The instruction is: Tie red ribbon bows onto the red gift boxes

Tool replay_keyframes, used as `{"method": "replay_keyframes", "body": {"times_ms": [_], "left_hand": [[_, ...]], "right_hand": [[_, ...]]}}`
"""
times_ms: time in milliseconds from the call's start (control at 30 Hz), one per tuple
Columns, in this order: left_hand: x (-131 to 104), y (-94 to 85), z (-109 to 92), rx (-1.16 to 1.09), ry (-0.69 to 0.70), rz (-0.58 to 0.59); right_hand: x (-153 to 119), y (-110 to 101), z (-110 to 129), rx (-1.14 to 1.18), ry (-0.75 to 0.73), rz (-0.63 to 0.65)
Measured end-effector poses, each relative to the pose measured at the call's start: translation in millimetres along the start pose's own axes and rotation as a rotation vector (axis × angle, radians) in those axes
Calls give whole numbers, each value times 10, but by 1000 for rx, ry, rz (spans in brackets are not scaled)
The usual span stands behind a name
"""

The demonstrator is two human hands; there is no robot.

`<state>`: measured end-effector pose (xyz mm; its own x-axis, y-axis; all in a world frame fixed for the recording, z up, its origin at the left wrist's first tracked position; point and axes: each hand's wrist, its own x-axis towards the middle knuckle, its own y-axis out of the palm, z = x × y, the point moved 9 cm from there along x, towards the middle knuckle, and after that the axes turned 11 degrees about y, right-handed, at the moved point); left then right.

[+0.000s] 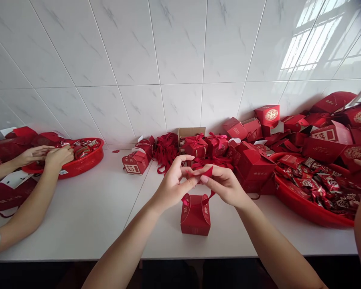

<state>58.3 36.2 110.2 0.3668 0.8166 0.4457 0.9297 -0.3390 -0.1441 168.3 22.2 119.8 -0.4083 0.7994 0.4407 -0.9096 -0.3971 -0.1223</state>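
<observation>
The small red box (195, 222) stands upright on the white table (93, 220), at the lower centre of the frame, its curved top flaps folded inward. Its red ribbon (209, 171) rises from both sides of the top; no finished bow shows on it, so the folding looks done and the ribbon appears only partly tied. The exact crossing of the strands is hidden by the fingers.

Just above the box, the left hand (173, 182) and right hand (228, 186) nearly meet, each pinching ribbon between thumb and fingers.

Beyond them, near the centre, two boxes with bows (196, 145) sit beside a heap of loose ribbons (165, 150). A red basin (314, 216) of wrapped sweets (327, 182) fills the right; another person's hands (59, 155) reach into a second basin (87, 166) at left.
</observation>
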Motion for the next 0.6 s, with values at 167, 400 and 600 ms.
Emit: {"method": "replay_keyframes", "body": {"times_ms": [167, 400, 600], "left_hand": [[-26, 1, 72, -186, -63, 28], [-14, -17, 246, -303, -179, 13], [-36, -93, 187, -187, -116, -52]], "right_hand": [[-57, 31, 29, -271, -176, 67], [-147, 123, 82, -731, -383, 118], [-172, 94, 88, -824, -425, 55]]}}
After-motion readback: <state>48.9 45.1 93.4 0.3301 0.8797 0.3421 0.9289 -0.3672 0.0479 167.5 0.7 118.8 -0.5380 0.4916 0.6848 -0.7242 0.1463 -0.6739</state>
